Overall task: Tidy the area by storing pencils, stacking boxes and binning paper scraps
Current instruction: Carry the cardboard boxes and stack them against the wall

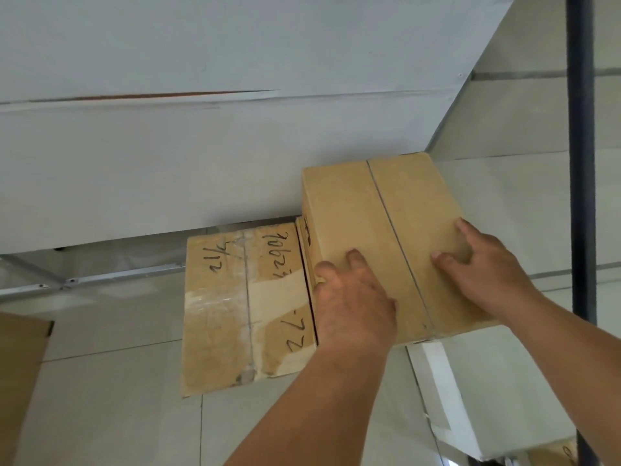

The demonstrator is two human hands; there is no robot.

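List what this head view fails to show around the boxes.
- Head view: whatever lies under the plain box is hidden by it.
- Head view: the left hand hides its own fingertips at the box edge, so its grip is unclear.
- Head view: the cardboard piece is cut off by the left frame edge.

Two bare forearms [319, 398], left hand [353, 297], right hand [484, 274], short nails

Both forearms bare, reaching forward and up from the lower edge. Left hand [353, 297] palm-down, knuckles raised, fingers bent, thumb hidden; grip or mere press not clear. Right hand [484, 267] palm-down, fingers spread, nearly straight, thumb angled inward. Hands apart.
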